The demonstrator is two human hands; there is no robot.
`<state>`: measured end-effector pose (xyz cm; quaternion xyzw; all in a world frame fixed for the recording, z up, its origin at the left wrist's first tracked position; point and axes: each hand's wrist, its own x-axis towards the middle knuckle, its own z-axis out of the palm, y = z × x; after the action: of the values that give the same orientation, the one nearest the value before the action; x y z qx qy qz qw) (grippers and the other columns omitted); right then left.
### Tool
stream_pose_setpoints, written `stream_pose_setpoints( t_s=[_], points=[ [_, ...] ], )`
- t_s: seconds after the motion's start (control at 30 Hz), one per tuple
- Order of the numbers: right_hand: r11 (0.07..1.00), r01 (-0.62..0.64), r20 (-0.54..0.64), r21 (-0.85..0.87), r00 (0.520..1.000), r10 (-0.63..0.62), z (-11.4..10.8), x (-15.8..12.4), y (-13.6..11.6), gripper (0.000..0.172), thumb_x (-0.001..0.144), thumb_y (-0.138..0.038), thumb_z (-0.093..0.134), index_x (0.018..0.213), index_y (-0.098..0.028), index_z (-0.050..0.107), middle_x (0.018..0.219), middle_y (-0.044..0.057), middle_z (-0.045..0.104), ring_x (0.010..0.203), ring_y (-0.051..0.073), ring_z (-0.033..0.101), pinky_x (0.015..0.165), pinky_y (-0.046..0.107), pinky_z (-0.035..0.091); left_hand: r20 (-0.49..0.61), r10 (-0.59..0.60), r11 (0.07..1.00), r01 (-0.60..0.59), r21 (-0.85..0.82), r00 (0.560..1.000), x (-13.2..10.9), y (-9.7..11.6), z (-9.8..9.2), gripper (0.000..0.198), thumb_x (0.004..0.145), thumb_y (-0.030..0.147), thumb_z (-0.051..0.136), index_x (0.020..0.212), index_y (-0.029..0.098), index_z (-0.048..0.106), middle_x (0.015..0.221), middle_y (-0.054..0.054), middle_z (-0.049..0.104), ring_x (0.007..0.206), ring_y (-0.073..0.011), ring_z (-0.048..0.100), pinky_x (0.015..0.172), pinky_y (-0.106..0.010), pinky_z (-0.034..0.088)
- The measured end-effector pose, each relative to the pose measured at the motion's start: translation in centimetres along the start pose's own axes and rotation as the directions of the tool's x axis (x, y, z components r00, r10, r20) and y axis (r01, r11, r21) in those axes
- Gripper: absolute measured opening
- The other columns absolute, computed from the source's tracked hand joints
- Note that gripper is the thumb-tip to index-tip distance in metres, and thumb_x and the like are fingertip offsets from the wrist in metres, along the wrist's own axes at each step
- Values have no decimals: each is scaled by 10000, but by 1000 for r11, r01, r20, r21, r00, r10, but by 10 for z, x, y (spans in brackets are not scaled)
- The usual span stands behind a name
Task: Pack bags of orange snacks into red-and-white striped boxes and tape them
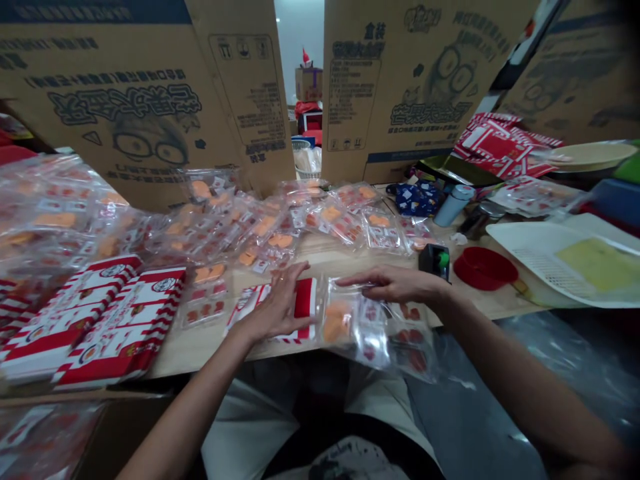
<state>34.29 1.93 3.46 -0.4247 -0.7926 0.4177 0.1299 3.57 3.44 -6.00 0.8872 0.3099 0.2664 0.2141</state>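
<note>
My left hand is open, its fingers spread over a flat red-and-white printed package near the table's front edge. Just right of that package lies a clear plastic bag with orange pieces and dark red pieces in sealed pockets. Its lower right part hangs past the table edge. My right hand rests over the bag's upper edge, index finger stretched out to the left; the thumb is hidden. Left of my left hand, a similar clear bag lies flat on the table.
Folded red-and-white packages are stacked at left. Many clear bags heap along the back, before tall cardboard boxes. At right are a black tape dispenser, a red round dish, a light blue bottle and a white basket.
</note>
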Motion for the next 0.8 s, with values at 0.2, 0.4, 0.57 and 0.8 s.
stream_pose_setpoints(
  t_s=[0.2, 0.4, 0.57, 0.8],
  points=[
    [984, -91, -36, 151, 995, 97, 20, 22, 61, 749, 832, -378, 610, 1517, -124, 445, 649, -53, 536, 574, 120, 428, 585, 240, 378, -136, -251, 968, 246, -54, 958, 2, -37, 35, 552, 854, 531, 675, 1235, 176, 492, 1451, -198, 468, 1407, -304, 421, 1178, -458, 346],
    [919, -182, -27, 350, 979, 204, 25, 26, 105, 654, 732, -312, 661, 1359, -129, 625, 964, 52, 723, 822, 191, 618, 682, 258, 469, 304, -462, 883, 399, 248, 833, 3, -40, -5, 1201, 543, 633, 868, 1516, 209, 307, 1655, -226, 194, 1533, -455, 140, 1207, -631, 173],
    [823, -288, -75, 490, 927, 368, 19, 26, 90, 771, 646, -289, 697, 1384, -88, 600, 698, 5, 674, 575, 133, 542, 518, 229, 404, 367, -499, 862, 407, 300, 785, -1, -42, -6, 1418, 516, 506, 894, 1600, 168, 46, 1664, -269, 87, 1547, -455, 68, 1220, -639, 132],
    [801, -77, -330, 593, 885, 329, 1, -11, 22, 747, 697, -328, 773, 1406, -178, 592, 788, 16, 673, 590, 131, 574, 499, 230, 461, 44, -240, 969, 242, -42, 970, -31, -28, -39, 1378, 587, 444, 901, 1588, 271, -30, 1601, -209, 245, 1476, -446, 286, 1185, -647, 274]
  ],
)
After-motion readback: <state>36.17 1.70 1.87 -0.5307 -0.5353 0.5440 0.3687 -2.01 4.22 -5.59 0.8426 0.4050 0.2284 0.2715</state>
